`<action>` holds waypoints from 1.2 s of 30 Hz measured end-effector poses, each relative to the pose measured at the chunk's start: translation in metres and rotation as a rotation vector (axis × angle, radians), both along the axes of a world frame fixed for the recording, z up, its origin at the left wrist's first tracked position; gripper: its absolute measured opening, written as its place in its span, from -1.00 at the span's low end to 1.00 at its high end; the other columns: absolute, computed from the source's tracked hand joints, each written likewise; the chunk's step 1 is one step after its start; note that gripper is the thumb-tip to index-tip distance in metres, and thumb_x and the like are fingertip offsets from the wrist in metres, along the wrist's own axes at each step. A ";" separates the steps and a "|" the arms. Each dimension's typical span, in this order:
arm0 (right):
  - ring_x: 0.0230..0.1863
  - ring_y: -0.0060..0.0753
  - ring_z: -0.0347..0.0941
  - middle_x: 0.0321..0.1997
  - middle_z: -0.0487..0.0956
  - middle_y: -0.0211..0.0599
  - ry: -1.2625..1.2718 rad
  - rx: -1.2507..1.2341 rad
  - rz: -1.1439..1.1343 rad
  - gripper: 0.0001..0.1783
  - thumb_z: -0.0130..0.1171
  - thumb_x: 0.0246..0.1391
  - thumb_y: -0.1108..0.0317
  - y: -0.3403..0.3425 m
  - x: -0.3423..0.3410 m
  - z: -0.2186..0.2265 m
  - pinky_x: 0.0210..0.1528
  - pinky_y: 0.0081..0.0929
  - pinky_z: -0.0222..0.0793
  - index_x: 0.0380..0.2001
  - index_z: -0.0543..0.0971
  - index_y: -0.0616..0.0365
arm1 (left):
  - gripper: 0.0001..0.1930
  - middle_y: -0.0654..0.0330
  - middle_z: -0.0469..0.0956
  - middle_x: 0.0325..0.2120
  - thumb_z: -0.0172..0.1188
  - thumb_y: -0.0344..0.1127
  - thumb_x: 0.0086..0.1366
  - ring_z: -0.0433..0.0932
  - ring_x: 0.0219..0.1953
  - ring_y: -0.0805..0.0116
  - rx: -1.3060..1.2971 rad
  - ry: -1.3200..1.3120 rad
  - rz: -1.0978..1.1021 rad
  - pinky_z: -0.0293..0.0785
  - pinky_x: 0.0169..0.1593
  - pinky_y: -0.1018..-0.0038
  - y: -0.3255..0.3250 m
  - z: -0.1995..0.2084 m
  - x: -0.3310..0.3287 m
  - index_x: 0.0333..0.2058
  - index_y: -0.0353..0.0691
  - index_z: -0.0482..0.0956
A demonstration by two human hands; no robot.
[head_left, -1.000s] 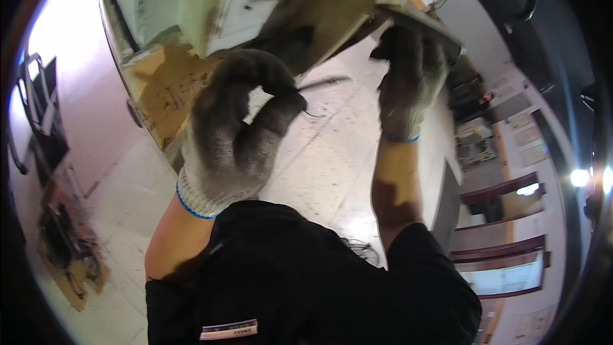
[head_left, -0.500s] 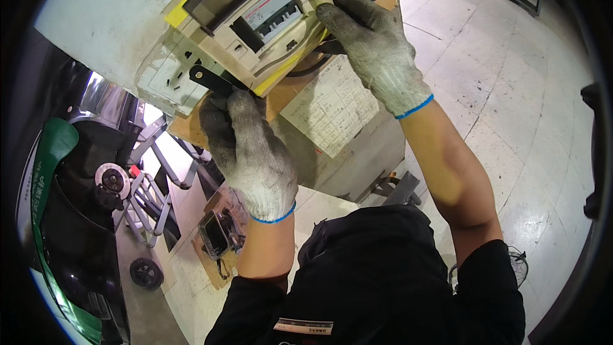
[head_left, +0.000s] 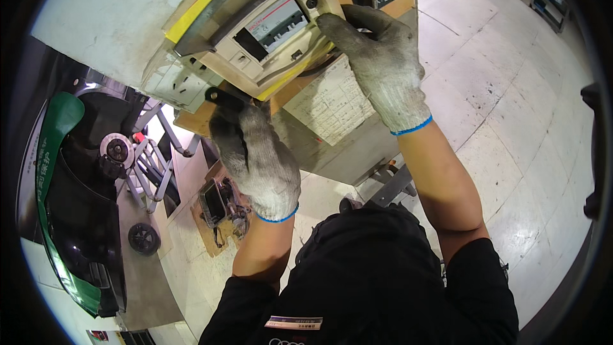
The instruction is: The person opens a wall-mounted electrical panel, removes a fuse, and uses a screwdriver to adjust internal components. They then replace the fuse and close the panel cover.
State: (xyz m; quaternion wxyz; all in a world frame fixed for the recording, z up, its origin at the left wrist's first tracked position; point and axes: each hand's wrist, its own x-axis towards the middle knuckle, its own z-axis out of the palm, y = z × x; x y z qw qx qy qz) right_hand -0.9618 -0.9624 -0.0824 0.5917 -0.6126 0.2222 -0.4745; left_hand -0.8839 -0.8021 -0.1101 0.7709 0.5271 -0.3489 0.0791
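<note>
A beige breaker box [head_left: 225, 65] with yellow edging is mounted at the top of the view, its dark see-through flap [head_left: 207, 20] raised. Inside sit white circuit breakers [head_left: 279, 25] with small levers, beside a dark rectangular opening. My right hand [head_left: 389, 67], in a grey-white work glove, grips the box's right edge, thumb on the front frame. Below the box's lower left corner, my gloved left hand [head_left: 263, 160] is closed around a black flat piece [head_left: 220, 96] with a hole near its end. Most of that piece is hidden by the fingers.
White wall sockets [head_left: 185, 80] lie left of the box. A handwritten sheet [head_left: 329, 102] is fixed below it. To the left stands a black car body part with a green cover [head_left: 62, 118], near a brake disc [head_left: 117, 149] and metal stand. Parts lie on cardboard [head_left: 207, 230].
The whole view has shifted slightly. The raised flap looks narrower, seen more edge-on. My left hand's black piece sticks out less from the fingers; my right hand stays at the box's edge.
</note>
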 end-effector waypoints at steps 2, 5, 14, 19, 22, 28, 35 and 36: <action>-0.35 -0.61 0.54 -0.25 0.73 -0.19 0.011 -0.005 -0.010 -0.37 0.53 0.09 0.07 -0.002 0.004 -0.001 -0.29 -0.62 0.47 0.04 0.66 0.39 | -0.59 0.11 0.46 0.22 0.16 -0.27 0.49 0.39 0.29 0.16 -0.087 0.013 -0.099 0.22 0.37 -0.02 0.002 -0.004 0.003 0.24 -0.19 0.37; -0.39 -0.64 0.52 -0.28 0.72 -0.19 0.019 -0.043 -0.065 -0.35 0.54 0.08 0.06 -0.005 0.009 -0.001 -0.35 -0.65 0.44 0.03 0.66 0.41 | -0.61 0.10 0.45 0.23 0.13 -0.29 0.50 0.37 0.32 0.15 -0.096 -0.006 -0.138 0.26 0.36 -0.01 0.004 -0.008 0.009 0.23 -0.17 0.37; -0.20 -0.48 0.66 -0.23 0.74 -0.09 -0.006 -0.080 -0.040 -0.41 0.53 0.10 0.10 -0.004 0.004 -0.005 -0.11 -0.53 0.57 0.01 0.67 0.39 | -0.64 0.13 0.49 0.17 0.15 -0.30 0.49 0.39 0.31 0.16 -0.104 0.012 -0.154 0.33 0.35 -0.10 0.004 -0.008 0.012 0.19 -0.18 0.40; -0.40 -0.66 0.54 -0.29 0.73 -0.22 0.046 -0.137 -0.107 -0.43 0.54 0.09 0.10 -0.004 0.006 -0.008 -0.35 -0.63 0.47 0.00 0.69 0.35 | -0.66 0.12 0.49 0.17 0.19 -0.24 0.47 0.40 0.29 0.15 -0.024 -0.022 -0.120 0.35 0.35 -0.11 0.006 -0.004 0.012 0.13 -0.20 0.42; -0.47 -0.68 0.50 -0.32 0.72 -0.25 0.018 -0.087 -0.081 -0.46 0.52 0.11 0.12 -0.007 0.008 -0.006 -0.44 -0.64 0.43 0.00 0.69 0.33 | -0.69 0.11 0.48 0.16 0.19 -0.27 0.47 0.43 0.26 0.18 -0.042 -0.036 -0.116 0.40 0.31 -0.05 0.005 -0.004 0.012 0.09 -0.23 0.43; -0.42 -0.65 0.54 -0.29 0.71 -0.26 -0.033 -0.027 0.011 -0.49 0.48 0.16 0.11 -0.006 0.004 -0.003 -0.40 -0.64 0.49 0.01 0.70 0.29 | -0.73 0.13 0.48 0.08 0.19 -0.35 0.48 0.49 0.14 0.27 -0.006 -0.101 -0.041 0.54 0.23 0.12 0.004 -0.005 0.012 0.07 -0.27 0.43; -0.28 -0.48 0.59 -0.22 0.70 -0.23 0.027 -0.195 -0.067 -0.57 0.44 0.19 0.11 -0.010 0.004 -0.005 -0.19 -0.48 0.53 -0.06 0.73 0.26 | -0.66 0.09 0.53 0.08 0.26 -0.23 0.40 0.51 0.15 0.14 -0.024 -0.033 0.008 0.52 0.22 -0.05 0.005 -0.002 0.015 0.04 -0.30 0.51; -0.27 -0.47 0.59 -0.21 0.69 -0.22 0.039 -0.284 -0.132 -0.58 0.43 0.20 0.12 -0.011 0.007 -0.006 -0.18 -0.48 0.52 -0.06 0.74 0.25 | -0.71 0.10 0.54 0.04 0.24 -0.29 0.42 0.53 0.11 0.20 0.026 -0.110 0.040 0.52 0.19 0.08 0.004 0.000 0.016 0.01 -0.32 0.52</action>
